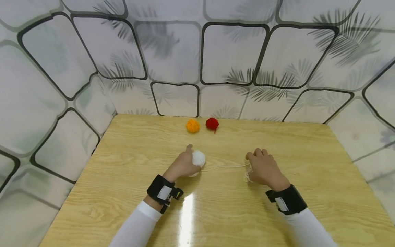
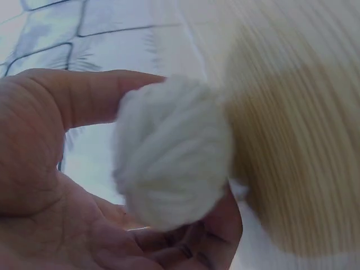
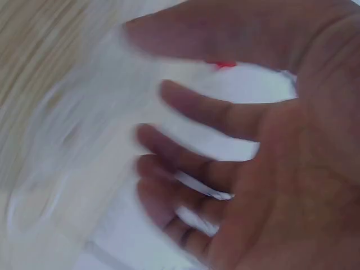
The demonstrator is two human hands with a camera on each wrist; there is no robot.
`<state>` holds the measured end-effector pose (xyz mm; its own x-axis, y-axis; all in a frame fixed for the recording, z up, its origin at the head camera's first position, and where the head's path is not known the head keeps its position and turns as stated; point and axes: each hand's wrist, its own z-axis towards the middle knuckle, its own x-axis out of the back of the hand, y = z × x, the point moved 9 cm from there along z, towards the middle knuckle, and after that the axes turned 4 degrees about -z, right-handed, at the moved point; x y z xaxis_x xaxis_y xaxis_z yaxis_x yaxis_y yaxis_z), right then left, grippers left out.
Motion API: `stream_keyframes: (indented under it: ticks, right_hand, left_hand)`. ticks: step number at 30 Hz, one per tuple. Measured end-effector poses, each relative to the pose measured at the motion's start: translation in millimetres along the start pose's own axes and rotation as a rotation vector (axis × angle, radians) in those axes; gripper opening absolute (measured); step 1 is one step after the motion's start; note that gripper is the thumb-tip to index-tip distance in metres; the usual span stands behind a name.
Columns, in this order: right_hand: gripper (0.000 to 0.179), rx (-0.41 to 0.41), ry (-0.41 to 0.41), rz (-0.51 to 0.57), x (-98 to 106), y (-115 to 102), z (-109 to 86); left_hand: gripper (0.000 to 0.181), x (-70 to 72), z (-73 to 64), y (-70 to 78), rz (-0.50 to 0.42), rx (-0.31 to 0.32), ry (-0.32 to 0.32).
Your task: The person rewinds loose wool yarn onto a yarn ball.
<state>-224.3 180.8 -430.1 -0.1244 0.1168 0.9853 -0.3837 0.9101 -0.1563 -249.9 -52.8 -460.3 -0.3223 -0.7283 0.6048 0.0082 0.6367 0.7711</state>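
Pale backdrop [image 1: 234, 55] all round you, dark rounded outlines + grey palm-type leaves printed on it, meeting the far edge of your table [image 1: 234, 212], which is light wood-grain w/ a bright streak of glare [image 1: 186, 219] near the front, approx. between your arms. You've got white sleeves, left sleeve [image 1: 135, 226] and right sleeve [image 1: 310, 228], reaching in from the bottom. Your left hand [image 1: 182, 164] is clamped on the white yarn ball, thumb on one side & fingers curled round the other (the left wrist cam shows it v. clearly). Your right hand [image 1: 265, 168] is well apart from it, over the right half of the table, thumb + fingers spread apart w/ a gap between them, fingers slightly bent; that wrist view is p. blurry tho. Each wrist has a black strap w/ a pale label, left strap [image 1: 160, 188] and right strap [image 1: 288, 200]. White yarn ball [image 1: 199, 157] is approx. mid-table. Orange yarn ball [image 1: 192, 126] & red yarn ball [image 1: 212, 123] sit near the far edge, side by side w/ a small gap, orange on the left, red w/ a short tail pointing your way. Loose white loops [image 1: 247, 176] bunch up by your right thumb, can't tell if they're touching it, and a thin white strand [image 1: 225, 167] runs from the white ball over to them.
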Motion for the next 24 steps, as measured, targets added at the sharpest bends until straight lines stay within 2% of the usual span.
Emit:
stream_keyframes:
  ticks: [1, 3, 6, 9, 11, 12, 14, 19, 22, 24]
  right_hand:
    - [0.046, 0.045, 0.015, 0.082, 0, -13, 2.3]
    - [0.064, 0.117, 0.012, 0.313, -2, -37, 8.9]
    - [0.079, 0.155, -0.071, 0.717, -7, -64, 20.9]
    - [0.075, 0.174, -0.144, 1.043, -10, -83, 30.7]
    - [0.063, 0.201, -0.178, 1.145, -7, -91, 34.3]
    - [0.056, 0.212, -0.185, 1.162, -5, -94, 35.2]
    - [0.042, 0.22, -0.161, 1.112, 3, -95, 36.2]
    - [0.017, 0.183, -0.018, 0.912, 24, -88, 35.8]
    - [0.015, 0.188, 0.008, 0.871, 35, -86, 34.3]
    - [0.016, 0.204, 0.005, 0.863, 40, -84, 33.2]
  left_hand:
    - [0.096, -1.2, -1.1, 2.1, -0.053, -0.011, -0.008]
    - [0.092, -2.1, -4.6, 9.1, -0.189, -0.026, -0.017]
    - [0.084, -2.3, -10.2, 24.9, -0.455, -0.065, -0.038]
    - [0.07, 0.6, -17.3, 44.5, -0.715, -0.13, -0.069]
    - [0.06, 4.6, -21.3, 55.5, -0.821, -0.175, -0.075]
    - [0.056, 8.1, -23.5, 59.1, -0.84, -0.194, -0.058]
    - [0.052, 17.0, -27.8, 63.8, -0.816, -0.223, 0.005]
    - [0.06, 34.1, -36.6, 70.1, -0.567, -0.271, 0.162]
    - [0.062, 37.3, -37.7, 73.9, -0.468, -0.301, 0.175]
    - [0.063, 39.8, -37.3, 74.8, -0.437, -0.311, 0.18]
